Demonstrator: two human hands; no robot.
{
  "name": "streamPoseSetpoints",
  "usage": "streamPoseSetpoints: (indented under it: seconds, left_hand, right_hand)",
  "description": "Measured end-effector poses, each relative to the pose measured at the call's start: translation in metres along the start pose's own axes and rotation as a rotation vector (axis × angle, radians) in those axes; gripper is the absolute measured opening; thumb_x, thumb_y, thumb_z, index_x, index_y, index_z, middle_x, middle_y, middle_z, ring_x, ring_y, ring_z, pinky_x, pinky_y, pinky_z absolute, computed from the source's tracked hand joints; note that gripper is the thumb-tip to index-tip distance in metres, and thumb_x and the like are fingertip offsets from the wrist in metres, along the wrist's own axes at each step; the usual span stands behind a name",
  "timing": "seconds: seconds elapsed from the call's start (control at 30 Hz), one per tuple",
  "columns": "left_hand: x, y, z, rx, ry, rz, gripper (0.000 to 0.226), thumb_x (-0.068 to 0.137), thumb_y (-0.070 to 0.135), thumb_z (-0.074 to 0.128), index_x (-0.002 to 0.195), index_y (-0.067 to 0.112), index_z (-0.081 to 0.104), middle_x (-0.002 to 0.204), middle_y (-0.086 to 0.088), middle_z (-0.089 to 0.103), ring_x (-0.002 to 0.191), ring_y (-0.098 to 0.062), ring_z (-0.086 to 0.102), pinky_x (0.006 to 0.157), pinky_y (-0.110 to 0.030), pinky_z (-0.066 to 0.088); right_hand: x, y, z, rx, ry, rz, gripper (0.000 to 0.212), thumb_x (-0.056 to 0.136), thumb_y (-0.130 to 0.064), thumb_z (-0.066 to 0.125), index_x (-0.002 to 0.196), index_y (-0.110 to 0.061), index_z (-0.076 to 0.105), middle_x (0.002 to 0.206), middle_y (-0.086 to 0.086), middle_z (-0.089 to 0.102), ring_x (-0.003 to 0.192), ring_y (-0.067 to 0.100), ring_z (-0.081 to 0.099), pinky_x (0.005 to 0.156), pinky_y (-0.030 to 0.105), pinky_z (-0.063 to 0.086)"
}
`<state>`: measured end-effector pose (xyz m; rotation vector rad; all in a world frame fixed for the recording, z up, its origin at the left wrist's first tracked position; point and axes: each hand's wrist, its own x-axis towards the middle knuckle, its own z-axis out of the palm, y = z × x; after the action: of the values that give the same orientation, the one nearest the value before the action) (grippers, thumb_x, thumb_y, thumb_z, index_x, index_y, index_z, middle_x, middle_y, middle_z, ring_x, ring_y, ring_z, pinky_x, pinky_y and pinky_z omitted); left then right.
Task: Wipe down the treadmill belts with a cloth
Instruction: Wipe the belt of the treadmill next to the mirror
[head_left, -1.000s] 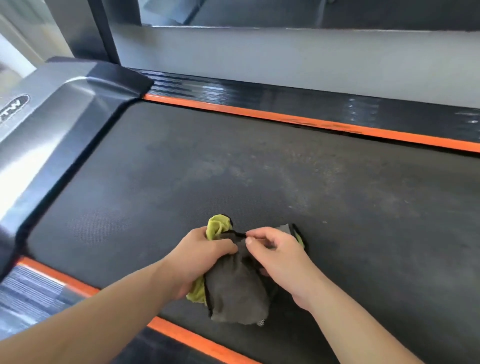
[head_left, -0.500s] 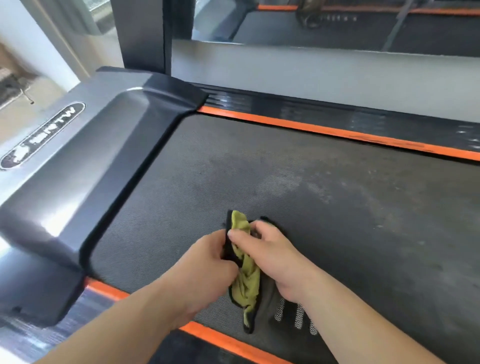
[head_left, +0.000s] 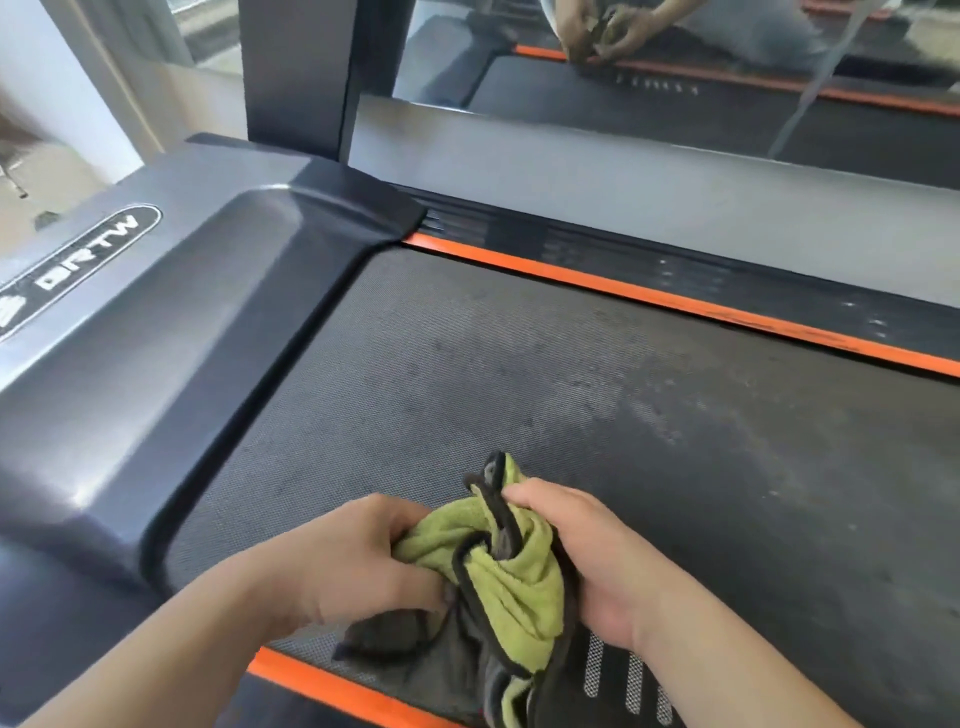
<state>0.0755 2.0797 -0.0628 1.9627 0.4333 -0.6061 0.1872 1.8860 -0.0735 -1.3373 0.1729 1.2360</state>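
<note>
cloth (head_left: 511, 582), green on one face and grey on the other with a dark bound edge, bunched between both hands just above the near part of the treadmill belt (head_left: 597, 405). left hand (head_left: 358, 561): fingers curled into the green folds on the left side of the bundle. right hand (head_left: 587, 556): fingers and thumb wrapped round the right side, with one bound corner standing up past the fingertips. a grey tail of fabric hangs toward the near orange side strip (head_left: 332, 686); whether it touches the belt cannot be told. the belt shows pale dusty smears across its middle and right; the motor cover (head_left: 171, 364) lies at left, the far orange strip (head_left: 675, 306) beyond, and a mirror panel (head_left: 675, 62) behind reflects the hands. handling, as judged: the fabric looks soft, light and limp, so it will drape and fold rather than keep a shape, and it should not slip on the textured belt. a flat pad gathered under one palm, loose edges tucked in, would likely give the best hold for wiping
</note>
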Motion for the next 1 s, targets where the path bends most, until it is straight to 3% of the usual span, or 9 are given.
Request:
streamPoseSetpoints:
  seconds: [0.13,0.23,0.3,0.4,0.53,0.63,0.77,0.9,1.0]
  left_hand:
    - [0.019,0.031,0.018,-0.222,-0.05,-0.066,0.043,0.076,0.057,0.081,0.105,0.027,0.073,0.1,0.004,0.077,0.093,-0.014,0.075,0.09,-0.045,0.061]
    - [0.037,0.038,0.027,-0.006,0.124,-0.025,0.065,0.083,0.07,0.066,0.135,0.031,0.059,0.117,0.009,0.07,0.103,-0.014,0.07,0.093,-0.038,0.059]
    - [0.047,0.029,0.023,0.326,0.296,-0.014,0.065,0.091,0.062,0.063,0.145,0.026,0.051,0.132,0.008,0.061,0.121,-0.017,0.06,0.101,-0.035,0.05]
    - [0.051,0.007,0.017,0.549,0.347,-0.052,0.072,0.09,0.055,0.067,0.152,0.028,0.041,0.151,0.0,0.04,0.143,-0.027,0.037,0.113,-0.044,0.041]
    - [0.051,-0.013,0.015,0.73,0.267,-0.265,0.11,0.073,0.079,0.067,0.16,0.034,0.015,0.169,-0.012,-0.005,0.156,-0.042,-0.004,0.118,-0.07,0.015]
    - [0.055,-0.021,-0.002,0.82,0.176,-0.396,0.145,0.055,0.092,0.068,0.161,0.036,-0.013,0.168,-0.015,-0.022,0.154,-0.045,-0.018,0.11,-0.084,0.004]
    - [0.06,-0.029,-0.006,0.788,0.063,-0.429,0.171,0.038,0.09,0.079,0.152,0.036,-0.036,0.16,-0.019,-0.039,0.15,-0.048,-0.027,0.112,-0.082,0.011]
    - [0.062,-0.039,0.001,0.869,0.129,-0.383,0.18,0.026,0.092,0.078,0.153,0.033,-0.035,0.162,-0.023,-0.031,0.151,-0.05,-0.023,0.11,-0.084,0.006]
    - [0.062,-0.047,-0.001,0.845,0.154,-0.326,0.179,0.024,0.094,0.075,0.155,0.035,-0.031,0.164,-0.02,-0.029,0.152,-0.049,-0.022,0.113,-0.081,0.012]
  right_hand:
    - [0.0,-0.012,-0.028,-0.302,0.565,-0.225,0.018,0.091,-0.035,0.073,0.104,-0.022,0.072,0.107,0.004,0.075,0.097,0.019,0.071,0.09,0.04,0.058]
    - [-0.011,-0.007,-0.045,-0.74,0.861,-0.497,0.025,0.098,-0.035,0.06,0.123,-0.033,0.061,0.131,-0.009,0.053,0.117,0.014,0.055,0.089,0.035,0.046]
    - [-0.019,0.006,-0.043,-1.105,0.779,-0.608,0.039,0.095,-0.041,0.061,0.134,-0.037,0.056,0.144,-0.01,0.036,0.133,0.018,0.041,0.099,0.04,0.046]
    - [-0.016,0.033,-0.033,-1.457,0.41,-0.294,0.066,0.091,-0.066,0.052,0.152,-0.048,0.033,0.166,-0.011,-0.004,0.155,0.027,-0.006,0.118,0.063,0.027]
    - [-0.004,0.054,-0.025,-1.62,0.271,-0.068,0.09,0.083,-0.087,0.037,0.158,-0.054,-0.001,0.164,-0.015,-0.035,0.144,0.031,-0.045,0.115,0.076,0.006]
    - [-0.004,0.056,-0.034,-1.691,0.22,-0.089,0.1,0.074,-0.095,0.034,0.154,-0.058,-0.012,0.159,-0.018,-0.041,0.141,0.032,-0.049,0.114,0.076,0.001]
    - [0.0,0.056,-0.052,-1.804,0.172,-0.142,0.082,0.089,-0.083,0.032,0.152,-0.061,-0.015,0.161,-0.02,-0.039,0.142,0.032,-0.047,0.117,0.075,0.003]
    - [0.027,0.044,-0.065,-1.88,0.132,-0.292,0.075,0.083,-0.077,0.008,0.155,-0.06,-0.004,0.166,-0.022,-0.025,0.148,0.027,-0.04,0.12,0.07,0.005]
    - [0.049,0.022,-0.079,-1.898,0.155,-0.394,0.07,0.089,-0.074,0.013,0.157,-0.059,0.003,0.166,-0.029,-0.012,0.154,0.018,-0.026,0.125,0.058,0.019]
